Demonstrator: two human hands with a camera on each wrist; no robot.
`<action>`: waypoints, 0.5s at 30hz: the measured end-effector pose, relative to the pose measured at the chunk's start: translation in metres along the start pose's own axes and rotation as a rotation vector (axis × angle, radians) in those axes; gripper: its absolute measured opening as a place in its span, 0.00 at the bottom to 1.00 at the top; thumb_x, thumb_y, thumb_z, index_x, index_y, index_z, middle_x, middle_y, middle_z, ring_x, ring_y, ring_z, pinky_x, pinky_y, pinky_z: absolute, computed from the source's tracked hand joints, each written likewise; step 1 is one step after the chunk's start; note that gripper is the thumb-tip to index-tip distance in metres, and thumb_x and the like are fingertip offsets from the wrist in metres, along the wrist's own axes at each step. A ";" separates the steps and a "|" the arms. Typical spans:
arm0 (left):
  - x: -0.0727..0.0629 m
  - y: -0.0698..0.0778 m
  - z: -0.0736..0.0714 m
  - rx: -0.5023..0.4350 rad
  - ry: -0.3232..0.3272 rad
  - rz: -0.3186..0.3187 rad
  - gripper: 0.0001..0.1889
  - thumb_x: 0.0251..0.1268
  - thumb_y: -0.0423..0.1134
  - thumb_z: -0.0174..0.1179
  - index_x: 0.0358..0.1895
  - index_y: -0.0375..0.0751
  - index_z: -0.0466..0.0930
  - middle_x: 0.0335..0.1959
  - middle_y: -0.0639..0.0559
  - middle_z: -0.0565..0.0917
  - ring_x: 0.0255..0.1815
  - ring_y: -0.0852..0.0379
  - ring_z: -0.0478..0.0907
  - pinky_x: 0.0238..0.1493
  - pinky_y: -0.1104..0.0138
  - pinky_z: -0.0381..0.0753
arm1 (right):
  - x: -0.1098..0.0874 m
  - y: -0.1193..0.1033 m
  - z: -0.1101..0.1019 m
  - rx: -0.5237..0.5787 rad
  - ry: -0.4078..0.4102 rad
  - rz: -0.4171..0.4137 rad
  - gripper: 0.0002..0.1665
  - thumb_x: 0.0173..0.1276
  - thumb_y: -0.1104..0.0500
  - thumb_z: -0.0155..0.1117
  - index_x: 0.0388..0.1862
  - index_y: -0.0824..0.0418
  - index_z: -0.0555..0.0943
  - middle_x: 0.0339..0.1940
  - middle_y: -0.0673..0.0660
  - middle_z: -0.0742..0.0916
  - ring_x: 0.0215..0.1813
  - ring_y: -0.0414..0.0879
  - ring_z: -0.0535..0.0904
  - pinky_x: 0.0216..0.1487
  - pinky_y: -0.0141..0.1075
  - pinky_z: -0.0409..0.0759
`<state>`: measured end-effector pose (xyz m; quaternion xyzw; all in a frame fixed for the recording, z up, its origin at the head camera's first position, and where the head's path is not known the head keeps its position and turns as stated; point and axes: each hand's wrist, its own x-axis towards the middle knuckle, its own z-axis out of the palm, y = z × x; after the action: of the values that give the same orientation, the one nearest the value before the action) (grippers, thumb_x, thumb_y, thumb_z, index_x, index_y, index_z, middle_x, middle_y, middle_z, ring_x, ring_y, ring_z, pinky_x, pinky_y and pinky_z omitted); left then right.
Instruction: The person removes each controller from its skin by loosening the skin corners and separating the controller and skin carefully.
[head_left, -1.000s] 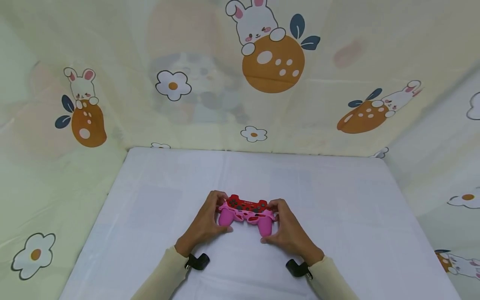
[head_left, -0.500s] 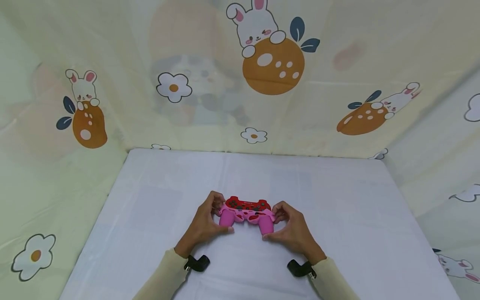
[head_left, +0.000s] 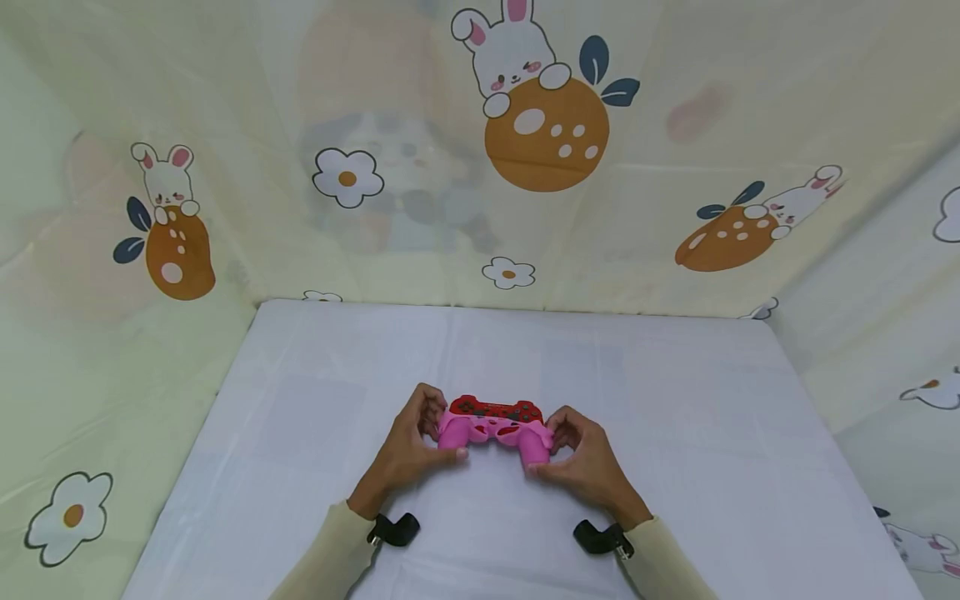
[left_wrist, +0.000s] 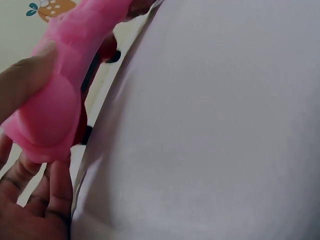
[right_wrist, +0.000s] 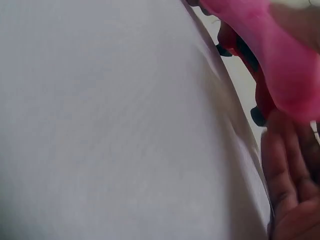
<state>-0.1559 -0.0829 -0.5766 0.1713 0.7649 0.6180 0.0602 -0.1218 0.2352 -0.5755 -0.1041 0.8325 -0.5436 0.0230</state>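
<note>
Between the two hands is a red game controller (head_left: 491,410) with dark buttons, its lower part inside a pink silicone cover (head_left: 453,432). The left hand (head_left: 405,437) grips the left end, thumb on the handle and fingers at the far edge. At the other end the right hand (head_left: 588,458) pinches the cover, thumb at the handle's tip and fingers curled at the side. Both wrist views show the pink cover (left_wrist: 55,105) close up, with red parts of the controller (right_wrist: 262,95) showing past its edge.
A white cloth covers the table (head_left: 315,350). Pale curtains (head_left: 420,75) printed with rabbits and flowers stand behind it and at both sides. A black wrist camera (head_left: 395,529) sits on the left wrist and another camera (head_left: 600,537) on the right.
The right hand has shifted slightly right and its fingers have moved from the controller's upper side to the cover's edge. The cover appears higher over the red face. The left hand has barely moved.
</note>
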 end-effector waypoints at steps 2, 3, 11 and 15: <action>0.000 0.000 0.001 -0.029 0.011 -0.004 0.37 0.50 0.38 0.84 0.59 0.44 0.67 0.43 0.46 0.75 0.40 0.49 0.74 0.41 0.67 0.77 | 0.001 -0.001 0.002 0.042 0.007 0.023 0.37 0.49 0.57 0.91 0.52 0.54 0.76 0.46 0.55 0.84 0.44 0.46 0.86 0.49 0.31 0.84; 0.000 0.001 0.001 -0.039 0.018 -0.009 0.37 0.51 0.39 0.83 0.60 0.44 0.67 0.44 0.45 0.74 0.40 0.49 0.74 0.41 0.68 0.78 | 0.001 -0.002 0.002 0.060 0.009 0.029 0.39 0.49 0.58 0.91 0.55 0.55 0.75 0.50 0.55 0.83 0.47 0.46 0.86 0.51 0.30 0.84; -0.002 0.002 0.005 -0.121 0.082 -0.056 0.36 0.54 0.37 0.81 0.61 0.41 0.66 0.47 0.44 0.73 0.38 0.53 0.72 0.38 0.72 0.75 | 0.003 -0.009 0.007 0.116 -0.007 0.045 0.49 0.46 0.60 0.92 0.63 0.56 0.72 0.61 0.59 0.82 0.58 0.48 0.87 0.60 0.27 0.82; -0.005 0.003 0.007 -0.143 0.061 -0.074 0.39 0.52 0.35 0.82 0.63 0.42 0.65 0.49 0.44 0.73 0.41 0.53 0.73 0.41 0.73 0.77 | 0.003 -0.009 0.008 0.142 0.010 0.079 0.45 0.48 0.63 0.91 0.62 0.59 0.73 0.59 0.61 0.83 0.56 0.46 0.87 0.57 0.26 0.83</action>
<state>-0.1490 -0.0776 -0.5762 0.1190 0.7262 0.6733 0.0718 -0.1224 0.2242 -0.5702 -0.0664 0.7956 -0.6003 0.0476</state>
